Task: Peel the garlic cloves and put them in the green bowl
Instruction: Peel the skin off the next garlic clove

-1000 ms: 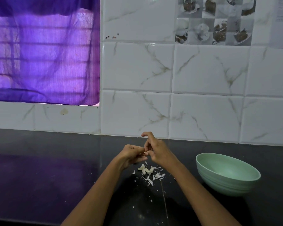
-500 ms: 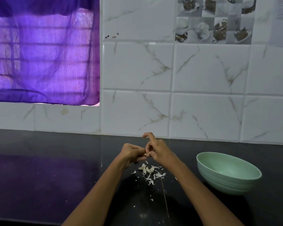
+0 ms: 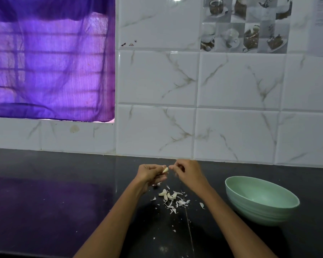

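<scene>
Left hand (image 3: 151, 175) pinches tapered garlic clove (image 3: 165, 170); right hand (image 3: 187, 172) fingers curled, grip unclear.

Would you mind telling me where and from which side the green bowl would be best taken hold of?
Probably the green bowl is best taken by its near rim, coming from the right side with the right hand, thumb inside, fingers under the outer wall. It stands upright and open, the rim is thin and exposed all round, and nothing shows inside.
</scene>
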